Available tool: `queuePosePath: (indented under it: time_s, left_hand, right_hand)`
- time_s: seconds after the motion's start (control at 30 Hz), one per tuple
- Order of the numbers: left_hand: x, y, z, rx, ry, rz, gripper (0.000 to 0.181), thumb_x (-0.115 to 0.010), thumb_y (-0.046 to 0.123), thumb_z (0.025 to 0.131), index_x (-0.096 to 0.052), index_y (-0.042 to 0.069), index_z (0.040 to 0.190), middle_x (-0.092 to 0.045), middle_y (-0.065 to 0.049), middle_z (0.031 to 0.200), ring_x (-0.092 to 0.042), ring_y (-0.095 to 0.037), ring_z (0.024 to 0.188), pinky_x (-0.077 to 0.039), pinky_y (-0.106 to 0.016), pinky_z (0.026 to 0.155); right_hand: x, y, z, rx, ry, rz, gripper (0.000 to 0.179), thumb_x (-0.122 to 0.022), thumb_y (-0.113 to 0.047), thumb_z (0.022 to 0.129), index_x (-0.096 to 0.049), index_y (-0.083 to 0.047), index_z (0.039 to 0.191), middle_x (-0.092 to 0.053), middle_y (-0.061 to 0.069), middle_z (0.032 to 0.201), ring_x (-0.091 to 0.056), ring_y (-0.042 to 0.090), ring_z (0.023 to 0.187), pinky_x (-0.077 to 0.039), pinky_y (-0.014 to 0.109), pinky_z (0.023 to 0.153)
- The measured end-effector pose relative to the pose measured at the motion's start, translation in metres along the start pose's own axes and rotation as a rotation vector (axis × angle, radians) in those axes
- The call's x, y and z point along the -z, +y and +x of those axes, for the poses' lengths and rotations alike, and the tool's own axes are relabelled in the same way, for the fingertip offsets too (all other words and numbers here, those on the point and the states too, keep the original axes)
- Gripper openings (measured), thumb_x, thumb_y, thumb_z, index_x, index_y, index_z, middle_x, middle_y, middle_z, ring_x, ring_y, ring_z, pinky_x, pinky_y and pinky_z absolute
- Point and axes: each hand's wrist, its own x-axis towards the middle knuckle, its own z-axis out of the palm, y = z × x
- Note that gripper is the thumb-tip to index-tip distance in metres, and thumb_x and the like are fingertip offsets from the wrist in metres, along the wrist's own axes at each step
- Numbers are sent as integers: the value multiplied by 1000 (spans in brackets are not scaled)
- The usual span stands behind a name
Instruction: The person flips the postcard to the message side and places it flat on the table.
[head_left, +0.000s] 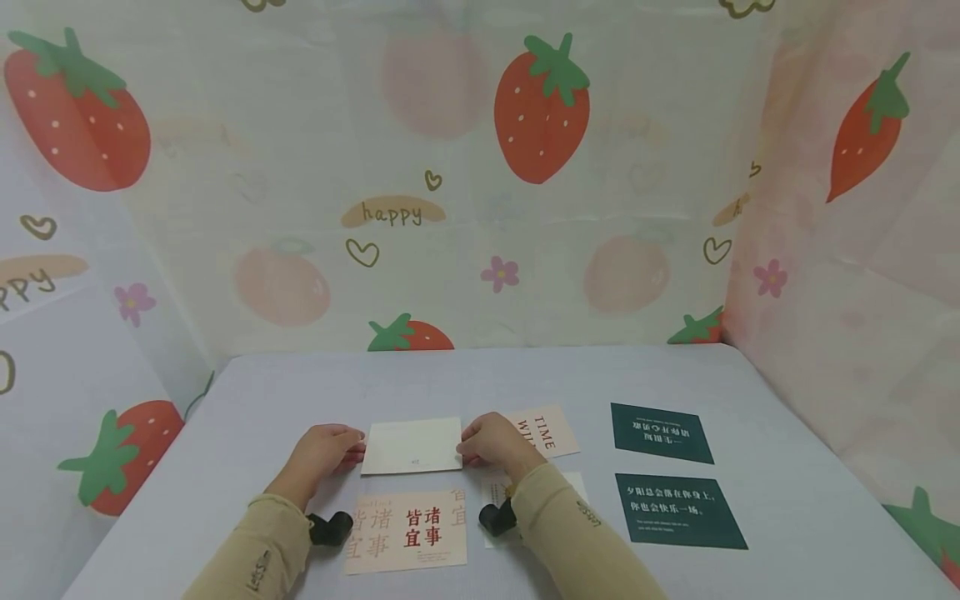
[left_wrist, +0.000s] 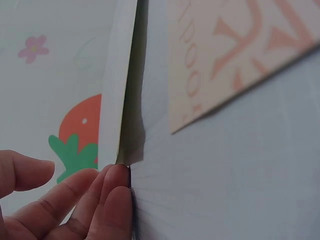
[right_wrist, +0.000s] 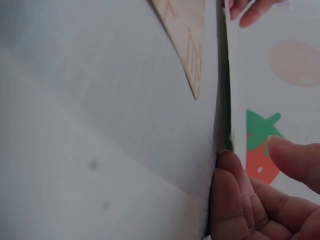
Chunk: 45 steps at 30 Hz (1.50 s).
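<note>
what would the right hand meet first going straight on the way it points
The white card: the right hand seems to touch its right edge, though depth is unclear.

White cloth-covered worktop (head_left: 780, 467), one. Rectangular dark-green card with white lettering, inverted (head_left: 663, 433), at the right; second rectangular dark-green card with white lettering, upright (head_left: 686, 529), just nearer, the two apart. Rectangular pale-peach card with red Chinese characters (head_left: 397, 542), near side, centre. Cream card with dark-red capitals, "TIME" legible (head_left: 562, 425), partly hidden. Whitish card with small print (head_left: 576, 482), mostly hidden. Pale hanging backdrop (head_left: 300, 167), printed with red strawberries, pink flowers, outlined hearts and "happy".
</note>
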Motion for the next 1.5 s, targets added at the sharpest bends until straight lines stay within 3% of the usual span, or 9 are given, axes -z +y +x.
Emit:
queuePosePath:
  time_s: [0.7,1.1,1.5]
  left_hand:
    - [2,1,-2,-26,-12,3,31,-46,18,92,-59,-4,110,-64,-11,92,-60,-14,76,-51,-25,67]
    - [1,9,-1,-37,2,-9,34,-46,22,93,-58,-1,115,-62,-13,102,-60,-16,83,-53,-26,73]
    - [-12,30,-4,-92,-47,-59,34,-46,18,93,-57,-4,116,-63,-16,104,-62,-14,84,-52,-28,76]
  right_hand:
    - [5,0,-3,42,-35,50,10,-67,-9,80,-64,-3,88,-65,7,74,-63,18,67,-53,28,61]
    - [29,-1,-2,72,-40,38,17,-66,-12,82,-65,-4,97,-66,8,83,-62,18,73,-53,29,65]
    - [58,3,-4,100,-21,23,20,-64,-12,84,-63,-1,101,-64,8,86,-63,20,75,-54,31,69]
